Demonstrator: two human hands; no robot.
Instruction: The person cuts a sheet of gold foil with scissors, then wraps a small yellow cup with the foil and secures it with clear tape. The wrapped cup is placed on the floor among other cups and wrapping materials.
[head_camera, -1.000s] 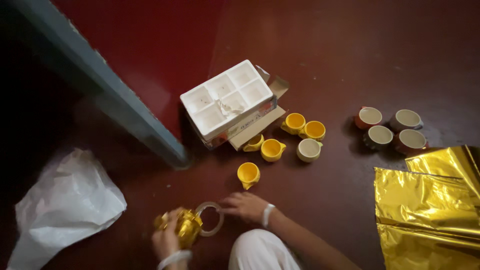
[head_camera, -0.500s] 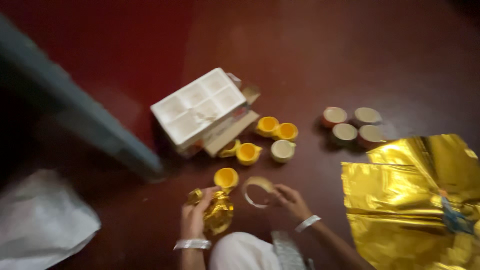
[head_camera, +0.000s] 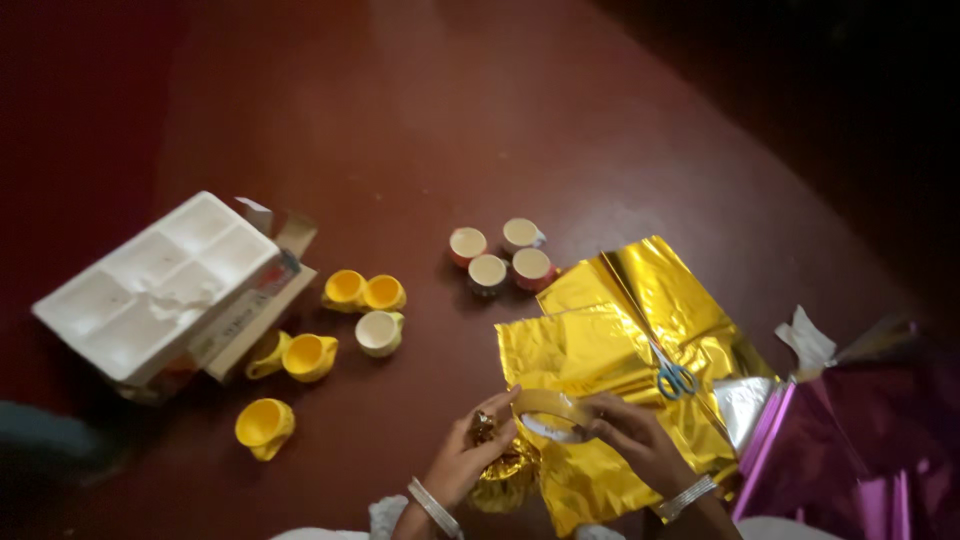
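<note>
Tape roll (head_camera: 552, 413), light and stiff, is hovering over the gold foil sheet (head_camera: 610, 350), the right hand (head_camera: 632, 437) pinching its rim while the left hand (head_camera: 470, 455) is clutching a crinkly gold-wrapped cup (head_camera: 503, 470), probably fragile.

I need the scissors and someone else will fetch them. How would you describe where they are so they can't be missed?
Find the gold foil sheets spread on the dark red floor, right of the cups. The scissors lie on the foil near its right edge, the only blue-handled thing there.
</note>
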